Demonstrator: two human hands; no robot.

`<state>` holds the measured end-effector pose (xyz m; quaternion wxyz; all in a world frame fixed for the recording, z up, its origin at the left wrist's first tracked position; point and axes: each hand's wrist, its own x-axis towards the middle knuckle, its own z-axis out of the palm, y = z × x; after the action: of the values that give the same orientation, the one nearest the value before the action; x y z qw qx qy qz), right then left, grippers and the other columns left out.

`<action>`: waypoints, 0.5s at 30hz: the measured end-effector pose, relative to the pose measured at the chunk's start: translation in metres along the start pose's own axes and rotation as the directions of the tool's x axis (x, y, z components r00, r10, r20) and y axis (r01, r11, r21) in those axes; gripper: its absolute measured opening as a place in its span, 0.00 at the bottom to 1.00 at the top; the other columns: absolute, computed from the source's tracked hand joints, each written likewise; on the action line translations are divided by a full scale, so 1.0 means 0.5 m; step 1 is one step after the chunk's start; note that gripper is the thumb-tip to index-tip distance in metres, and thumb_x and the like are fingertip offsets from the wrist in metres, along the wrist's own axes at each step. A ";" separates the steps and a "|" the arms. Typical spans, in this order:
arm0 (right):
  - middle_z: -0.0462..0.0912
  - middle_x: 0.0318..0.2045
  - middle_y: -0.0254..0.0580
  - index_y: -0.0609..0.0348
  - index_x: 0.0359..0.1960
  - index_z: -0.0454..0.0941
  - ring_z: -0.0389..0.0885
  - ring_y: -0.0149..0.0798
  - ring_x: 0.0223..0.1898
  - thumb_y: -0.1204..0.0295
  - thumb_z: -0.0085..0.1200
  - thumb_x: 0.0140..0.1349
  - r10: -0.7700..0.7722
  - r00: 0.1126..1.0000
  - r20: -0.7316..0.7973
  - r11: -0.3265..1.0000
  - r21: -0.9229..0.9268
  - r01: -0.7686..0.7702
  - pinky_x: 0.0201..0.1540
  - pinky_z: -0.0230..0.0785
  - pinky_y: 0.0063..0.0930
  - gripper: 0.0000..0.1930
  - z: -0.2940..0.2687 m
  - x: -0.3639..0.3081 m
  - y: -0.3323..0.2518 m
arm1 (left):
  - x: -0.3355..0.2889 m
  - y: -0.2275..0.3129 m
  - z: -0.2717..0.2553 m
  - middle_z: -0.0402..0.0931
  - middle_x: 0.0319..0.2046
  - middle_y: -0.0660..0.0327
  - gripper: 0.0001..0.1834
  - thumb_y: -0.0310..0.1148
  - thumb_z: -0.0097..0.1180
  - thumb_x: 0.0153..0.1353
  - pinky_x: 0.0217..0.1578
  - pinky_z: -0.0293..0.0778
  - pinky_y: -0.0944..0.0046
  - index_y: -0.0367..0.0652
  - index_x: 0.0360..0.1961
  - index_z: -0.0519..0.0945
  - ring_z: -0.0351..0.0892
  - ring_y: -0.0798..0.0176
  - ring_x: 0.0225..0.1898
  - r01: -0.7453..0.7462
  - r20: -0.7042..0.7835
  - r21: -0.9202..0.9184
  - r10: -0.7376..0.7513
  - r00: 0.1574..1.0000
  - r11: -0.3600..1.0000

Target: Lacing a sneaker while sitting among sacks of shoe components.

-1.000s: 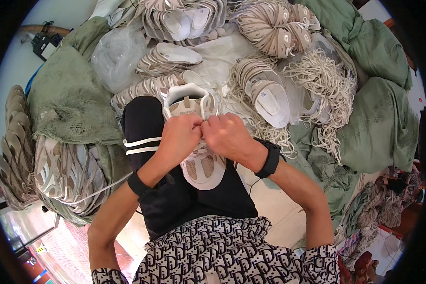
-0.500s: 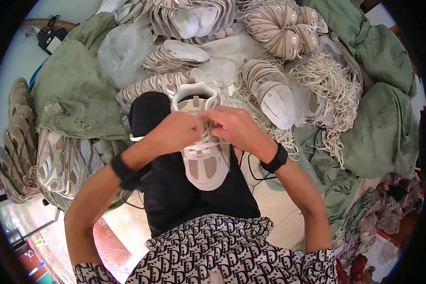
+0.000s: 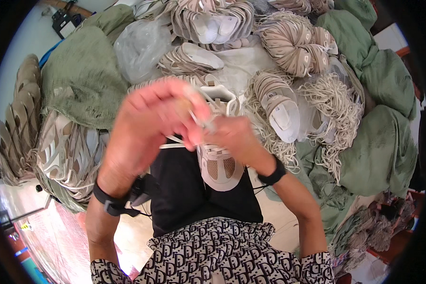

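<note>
A beige and white sneaker lies on my black-clad lap, toe toward me, its padded collar at the far end. My left hand is raised over the shoe's left side, smeared by motion, its fingers curled around a pale shoelace. Close to its fingertips, my right hand hovers over the lacing with thumb and fingers pinched on the lace. The hands hide most of the tongue and eyelets. A loose lace end hangs below my left hand.
Bundled shoe uppers and a nested stack of uppers lie beyond the shoe. Loose laces heap at the right. Green cloth sacks flank the pile, with more stacked uppers at left. A clear plastic bag sits behind.
My left hand has risen and swung up from the lacing, pulling the lace. My right hand has stayed near the shoe. The whole view has shifted slightly, so the shoe appears further right.
</note>
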<state>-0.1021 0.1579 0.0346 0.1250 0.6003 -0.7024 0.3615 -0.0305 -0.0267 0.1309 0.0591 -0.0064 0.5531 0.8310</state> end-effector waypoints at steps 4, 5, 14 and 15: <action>0.71 0.14 0.33 0.70 0.29 0.76 0.64 0.24 0.12 0.77 0.43 0.53 0.858 0.504 0.101 0.182 0.857 -0.482 0.16 0.57 0.15 0.09 -0.106 -0.138 0.167 | -0.006 0.001 -0.183 0.76 0.40 0.50 0.11 0.27 0.43 0.62 0.34 0.77 0.65 0.33 0.42 0.71 0.79 0.59 0.37 -0.187 -0.301 -0.391 0.067 0.951 0.901; 0.72 0.17 0.33 0.68 0.35 0.74 0.64 0.24 0.15 0.76 0.44 0.55 0.895 0.441 0.064 0.082 0.949 -0.305 0.17 0.56 0.14 0.09 -0.144 -0.180 0.218 | -0.023 -0.017 -0.237 0.76 0.40 0.50 0.11 0.27 0.43 0.62 0.35 0.77 0.65 0.33 0.42 0.71 0.79 0.59 0.37 -0.231 -0.395 -0.419 0.053 0.917 0.878; 0.73 0.21 0.34 0.63 0.39 0.72 0.66 0.26 0.17 0.73 0.46 0.59 0.995 0.059 0.077 -0.050 0.927 -0.372 0.17 0.55 0.17 0.09 -0.272 -0.378 0.352 | -0.017 -0.081 -0.272 0.75 0.32 0.53 0.07 0.26 0.52 0.54 0.31 0.73 0.67 0.37 0.35 0.74 0.76 0.58 0.33 0.185 -0.445 0.862 0.530 0.722 0.472; 0.73 0.21 0.34 0.63 0.39 0.72 0.66 0.26 0.17 0.73 0.46 0.59 0.989 0.101 0.104 -0.061 0.928 -0.367 0.17 0.55 0.17 0.09 -0.268 -0.371 0.348 | -0.005 -0.085 -0.225 0.75 0.30 0.54 0.07 0.26 0.54 0.51 0.29 0.71 0.67 0.38 0.32 0.74 0.75 0.58 0.31 0.153 0.151 0.912 0.659 0.737 -0.380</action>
<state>-0.2532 0.3890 -0.0460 -0.1589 -0.1177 -0.5539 0.8088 -0.0295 -0.1142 0.0484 -0.3205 -0.0282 0.9467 -0.0129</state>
